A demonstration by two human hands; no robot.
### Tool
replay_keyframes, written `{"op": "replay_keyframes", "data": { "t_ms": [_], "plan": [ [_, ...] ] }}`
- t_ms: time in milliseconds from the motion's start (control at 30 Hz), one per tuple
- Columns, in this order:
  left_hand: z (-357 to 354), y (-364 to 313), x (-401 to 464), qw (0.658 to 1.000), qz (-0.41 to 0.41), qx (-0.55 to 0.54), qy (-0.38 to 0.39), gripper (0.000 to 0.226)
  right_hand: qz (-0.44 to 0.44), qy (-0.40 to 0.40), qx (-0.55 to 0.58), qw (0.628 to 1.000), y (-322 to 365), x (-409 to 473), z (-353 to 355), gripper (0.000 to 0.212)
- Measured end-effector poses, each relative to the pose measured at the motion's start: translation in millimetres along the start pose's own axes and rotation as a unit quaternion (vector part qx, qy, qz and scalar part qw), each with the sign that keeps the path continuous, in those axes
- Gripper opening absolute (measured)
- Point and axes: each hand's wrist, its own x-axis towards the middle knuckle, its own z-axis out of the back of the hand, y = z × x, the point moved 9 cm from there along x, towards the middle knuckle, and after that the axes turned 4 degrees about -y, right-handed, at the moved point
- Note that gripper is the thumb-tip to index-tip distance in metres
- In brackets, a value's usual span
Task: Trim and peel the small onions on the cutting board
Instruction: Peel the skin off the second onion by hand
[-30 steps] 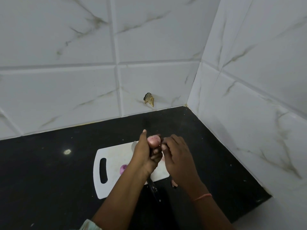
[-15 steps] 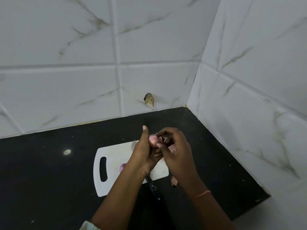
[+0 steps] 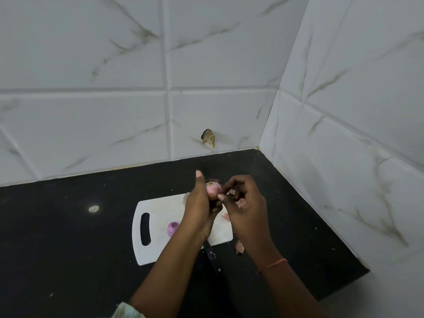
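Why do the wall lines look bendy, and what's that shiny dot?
Head view: the wide-angle lens bends the white marble tile wall lines; the dot is light glare on the glossy black countertop; the scene is dim.

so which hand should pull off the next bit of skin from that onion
Probably the right hand. Its fingertips are already at the side of the onion and pinch loose skin, while the left hand grips the onion above the cutting board, so it is busy holding it steady.

Both hands — left hand [image 3: 200, 207] (right hand [image 3: 246, 203]) — on onion [image 3: 213, 188]
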Motion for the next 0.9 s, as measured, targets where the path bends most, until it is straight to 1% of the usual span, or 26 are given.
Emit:
{"op": "replay_keyframes", "data": {
  "t_ms": [100, 200, 333, 433, 533, 667, 833, 900],
  "plan": [
    [2.1, -3.8, -0.3, 1.0, -0.021, 0.01, -0.01, 0.054, -0.015, -0.006, 0.018, 1.0, 0.4, -1.8, -0.3, 0.042],
    [4.9, -5.2, 0.2, 0.999, -0.031, 0.013, -0.022, 0.052, 0.001, -0.015, -0.001, 1.0, 2.8, -4.5, -0.4, 0.041],
    [10.2, -4.5, 1.7, 0.998, -0.023, 0.025, -0.046, 0.052, 0.009, -0.026, -0.028, 0.999, 1.6, -6.2, 0.5, 0.033],
    [10.8, -5.5, 4.3, 0.998, -0.024, 0.046, -0.043, 0.053, 0.006, -0.013, -0.037, 0.999, 2.0, -3.8, -0.7, 0.025],
    [12.9, -4.7, 7.3, 0.997, -0.023, 0.067, -0.039, 0.056, 0.004, 0.002, -0.04, 0.999, 4.0, 1.1, -1.7, 0.025],
    [13.4, -6.1, 10.8, 0.997, -0.033, 0.069, -0.032, 0.055, 0.01, 0.024, -0.054, 0.998, 5.8, 3.7, -7.6, 0.026],
    [13.2, -3.0, 11.5, 0.998, -0.009, 0.059, -0.028, 0.055, 0.002, -0.019, -0.043, 0.999, 4.9, 0.4, -3.9, 0.026],
    [13.8, -3.9, 13.4, 0.997, -0.012, 0.07, -0.029, 0.056, 0.003, -0.014, -0.046, 0.999, 4.2, 0.0, -5.6, 0.029]
  ]
}}
